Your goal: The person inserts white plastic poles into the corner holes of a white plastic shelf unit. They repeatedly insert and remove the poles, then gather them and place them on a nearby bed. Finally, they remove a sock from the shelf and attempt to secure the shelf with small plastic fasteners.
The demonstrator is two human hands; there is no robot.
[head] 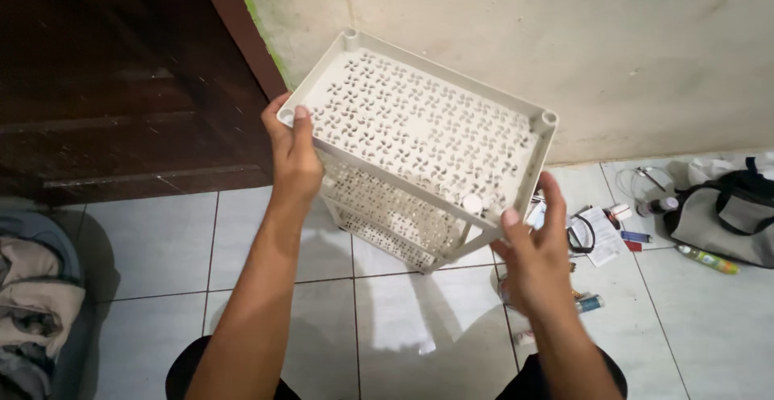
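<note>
Held up off the floor between both hands: a cream-white plastic tiered rack with perforated shelves (pixel 419 126), tilted so the top shelf faces the camera, its patterned cut-outs plain to see, lower shelves showing beneath and behind it. Left hand (pixel 292 154) closed on the near left corner of the top shelf, thumb lying over the rim by the corner socket, remaining fingers tucked under and out of sight. Right hand (pixel 534 247) at the near right corner, thumb pressed against the rim's lower edge, fingers spread loosely up along the side wall, more a bracing grip than a tight fist. Rack thus spanning the gap between the two hands, above the knees and in front of a stained pale plaster wall (pixel 629 45). To the left, a dark brown wooden door (pixel 121 77). Below, white glazed floor tiles (pixel 161 239) bearing the rack's shadow. Scattered on the tiles at right, near the right hand but not touching it: small bottles, papers and tubes (pixel 621 235), then a grey fabric bag with black straps (pixel 726 214). At far left edge, a heap of folded cloth (pixel 32 303).
</note>
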